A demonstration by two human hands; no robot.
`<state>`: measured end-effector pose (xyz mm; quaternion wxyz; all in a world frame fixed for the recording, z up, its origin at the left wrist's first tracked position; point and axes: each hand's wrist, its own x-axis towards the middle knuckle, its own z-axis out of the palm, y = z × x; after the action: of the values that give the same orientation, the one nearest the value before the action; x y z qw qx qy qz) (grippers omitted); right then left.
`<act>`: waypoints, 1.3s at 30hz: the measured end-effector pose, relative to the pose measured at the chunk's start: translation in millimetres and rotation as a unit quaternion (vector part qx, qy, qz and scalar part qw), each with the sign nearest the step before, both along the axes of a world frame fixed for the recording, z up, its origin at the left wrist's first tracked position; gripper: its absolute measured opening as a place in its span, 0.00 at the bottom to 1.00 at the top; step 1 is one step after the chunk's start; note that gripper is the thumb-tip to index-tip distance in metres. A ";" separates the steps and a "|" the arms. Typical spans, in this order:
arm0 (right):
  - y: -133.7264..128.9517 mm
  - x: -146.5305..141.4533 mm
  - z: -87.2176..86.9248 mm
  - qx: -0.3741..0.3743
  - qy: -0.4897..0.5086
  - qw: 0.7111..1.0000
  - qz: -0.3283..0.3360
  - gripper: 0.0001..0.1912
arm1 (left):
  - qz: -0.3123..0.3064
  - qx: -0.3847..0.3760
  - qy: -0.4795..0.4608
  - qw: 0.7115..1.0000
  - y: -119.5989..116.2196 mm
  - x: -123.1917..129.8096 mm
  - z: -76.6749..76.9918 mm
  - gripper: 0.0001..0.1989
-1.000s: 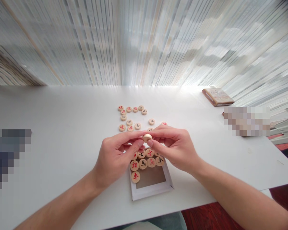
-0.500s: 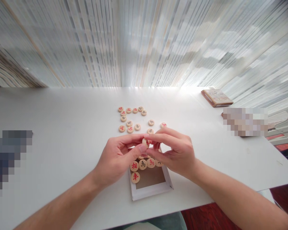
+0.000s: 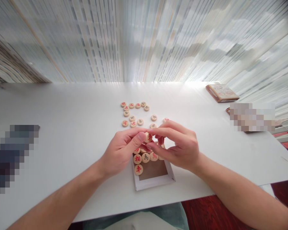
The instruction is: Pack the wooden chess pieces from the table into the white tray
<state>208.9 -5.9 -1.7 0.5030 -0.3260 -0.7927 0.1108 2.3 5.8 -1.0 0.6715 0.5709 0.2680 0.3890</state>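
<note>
A round wooden xiangqi piece [image 3: 148,137] with a red character is held up between my two hands, its marked face turned towards the right. My left hand [image 3: 121,147] pinches it with thumb and fingers. On the other side, the fingertips and thumb of my right hand [image 3: 179,146] close on its edge. Directly below sits a shallow white box [image 3: 156,182] with a brown bottom. Rows of pieces lie face up in it, partly hidden by my hands; a red-marked piece [image 3: 138,169] starts the row closest to me.
Beyond my hands, several loose pieces [image 3: 132,124] with red or black characters are scattered on the white table [image 3: 74,118]. A flat box [image 3: 222,93] lies at the back right, with a blurred-out item [image 3: 252,117] in front of it. Another blurred dark object [image 3: 14,156] is at the left.
The held piece has been turned, so its red character now shows where mostly its edge showed before. The view has shifted slightly; the box and loose pieces stay in place.
</note>
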 end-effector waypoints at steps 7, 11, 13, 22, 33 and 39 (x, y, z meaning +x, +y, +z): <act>-4.9 3.6 7.3 -0.037 -0.043 0.997 0.049 0.08 | 0.127 -0.005 0.002 0.992 7.3 -6.2 -3.0 0.19; -13.2 2.2 9.9 -0.022 -0.194 0.973 0.121 0.03 | 0.185 -0.006 0.005 0.983 15.8 -6.8 -3.6 0.18; -17.7 -0.3 9.6 -0.010 -0.235 0.961 0.148 0.04 | 0.187 -0.005 0.015 0.982 17.0 -5.8 -3.9 0.17; -25.7 -5.6 4.1 -0.005 -0.314 0.936 0.160 0.12 | 0.165 0.007 0.033 0.986 14.2 -3.7 -6.1 0.15; -30.2 -6.5 -1.9 0.006 -0.342 0.928 0.147 0.15 | 0.162 0.012 0.033 0.986 14.8 -3.4 -7.0 0.15; -30.8 -8.4 -3.8 0.017 -0.342 0.928 0.145 0.18 | 0.160 0.015 0.035 0.986 14.5 -3.0 -7.2 0.15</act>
<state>200.6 -36.7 -5.5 0.1848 -0.2169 -0.9572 0.0508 -0.7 20.3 -8.1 0.5816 0.5441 0.3737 0.4754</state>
